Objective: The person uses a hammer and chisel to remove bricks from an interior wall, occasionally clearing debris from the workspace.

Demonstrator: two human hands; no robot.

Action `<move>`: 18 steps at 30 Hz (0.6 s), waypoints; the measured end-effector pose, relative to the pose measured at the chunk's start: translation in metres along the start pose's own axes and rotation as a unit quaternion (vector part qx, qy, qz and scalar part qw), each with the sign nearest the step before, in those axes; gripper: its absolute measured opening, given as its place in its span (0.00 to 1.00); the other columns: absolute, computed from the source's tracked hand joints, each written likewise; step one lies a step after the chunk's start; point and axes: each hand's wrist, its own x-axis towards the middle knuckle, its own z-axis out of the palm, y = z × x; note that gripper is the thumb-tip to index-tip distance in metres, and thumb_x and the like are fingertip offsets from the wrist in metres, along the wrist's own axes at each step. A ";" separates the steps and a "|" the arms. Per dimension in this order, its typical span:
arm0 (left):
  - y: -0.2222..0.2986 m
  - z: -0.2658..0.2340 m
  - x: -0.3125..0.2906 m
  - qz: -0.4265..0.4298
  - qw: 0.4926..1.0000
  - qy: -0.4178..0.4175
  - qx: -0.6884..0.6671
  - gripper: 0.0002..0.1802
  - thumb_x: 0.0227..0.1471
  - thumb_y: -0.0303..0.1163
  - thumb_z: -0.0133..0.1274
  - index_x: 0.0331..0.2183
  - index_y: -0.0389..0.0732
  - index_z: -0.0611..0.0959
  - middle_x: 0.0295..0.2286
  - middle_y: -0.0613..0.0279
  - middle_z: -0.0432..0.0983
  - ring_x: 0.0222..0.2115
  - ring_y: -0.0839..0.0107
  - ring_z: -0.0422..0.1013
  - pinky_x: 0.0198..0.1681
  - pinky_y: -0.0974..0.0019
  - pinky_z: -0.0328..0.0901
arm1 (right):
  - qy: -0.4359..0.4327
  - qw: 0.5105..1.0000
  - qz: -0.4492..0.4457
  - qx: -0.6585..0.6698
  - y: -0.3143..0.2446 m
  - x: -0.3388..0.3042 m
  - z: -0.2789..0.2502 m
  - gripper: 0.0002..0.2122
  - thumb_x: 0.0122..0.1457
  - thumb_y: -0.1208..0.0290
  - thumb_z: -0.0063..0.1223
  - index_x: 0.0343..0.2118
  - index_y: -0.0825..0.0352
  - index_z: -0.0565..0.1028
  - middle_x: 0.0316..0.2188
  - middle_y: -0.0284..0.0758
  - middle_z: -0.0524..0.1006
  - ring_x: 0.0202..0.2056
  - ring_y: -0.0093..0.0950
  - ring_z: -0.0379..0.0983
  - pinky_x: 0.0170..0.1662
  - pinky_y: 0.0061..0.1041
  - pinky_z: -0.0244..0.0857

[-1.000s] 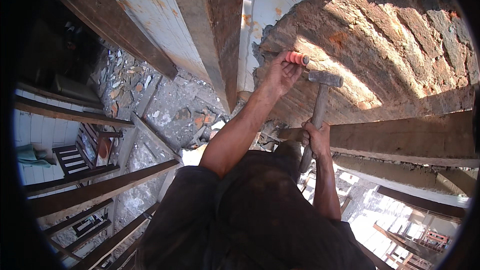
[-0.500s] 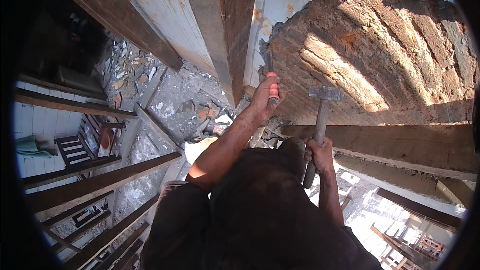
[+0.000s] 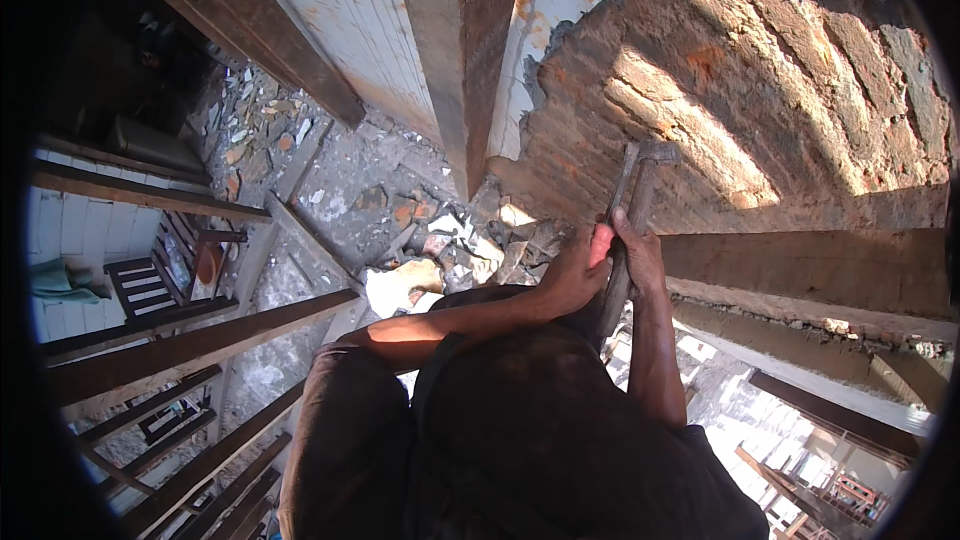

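Observation:
In front of my body, my left hand [image 3: 570,278] is closed around the red grip of a chisel [image 3: 601,241], whose thin blade points up toward the wall. Right beside it, my right hand [image 3: 643,262] grips a hammer [image 3: 640,192] by its worn wooden handle, thumb laid along the shaft. The hammer's metal head is uppermost, and the chisel's tip lies against or just in front of it; which one I cannot tell. Beyond both tools rises a rough brown wall surface [image 3: 690,90] with diagonal ridges, its white plaster [image 3: 515,110] ending in a ragged left edge.
A thick wooden post [image 3: 455,50] stands ahead to the left. Broken plaster and brick rubble [image 3: 450,235] covers the ground below. Wooden beams [image 3: 220,340] cross at the left, and a horizontal timber [image 3: 800,265] runs along the right under the wall.
My left hand has drawn the chisel away from the plaster edge, down and right toward my right hand. The hammer has risen slightly, and both tools are now side by side.

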 end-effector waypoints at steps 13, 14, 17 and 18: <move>-0.030 -0.070 0.085 -0.078 0.981 0.177 -0.024 0.52 0.47 0.40 0.63 0.64 0.33 0.51 0.54 0.34 0.63 0.55 0.52 0.66 0.57 0.56 0.62 | -0.070 0.990 0.117 0.019 0.084 0.012 -0.044 0.08 0.51 0.74 0.57 0.31 0.74 0.75 0.24 0.42 0.79 0.22 0.28 0.76 0.24 0.27 0.73; -0.039 -0.075 0.112 -0.100 0.974 0.201 -0.038 0.56 0.46 0.41 0.64 0.64 0.32 0.47 0.57 0.30 0.55 0.59 0.48 0.59 0.60 0.55 0.57 | -0.083 0.989 0.125 0.017 0.093 0.015 -0.044 0.08 0.51 0.74 0.57 0.31 0.73 0.75 0.24 0.42 0.79 0.22 0.28 0.77 0.24 0.27 0.73; -0.050 -0.073 0.172 -0.139 0.947 0.288 -0.017 0.63 0.44 0.41 0.64 0.64 0.31 0.38 0.61 0.25 0.39 0.64 0.43 0.44 0.65 0.54 0.47 | -0.119 0.956 0.257 0.071 0.092 0.007 -0.037 0.09 0.54 0.72 0.54 0.31 0.73 0.73 0.19 0.34 0.73 0.17 0.24 0.69 0.19 0.26 0.68; -0.046 -0.068 0.187 -0.147 0.937 0.317 0.000 0.64 0.44 0.41 0.63 0.64 0.31 0.35 0.62 0.24 0.35 0.65 0.42 0.40 0.67 0.54 0.45 | -0.154 0.931 0.310 0.115 0.098 0.007 -0.040 0.09 0.55 0.71 0.53 0.31 0.74 0.73 0.18 0.32 0.71 0.15 0.22 0.66 0.18 0.26 0.65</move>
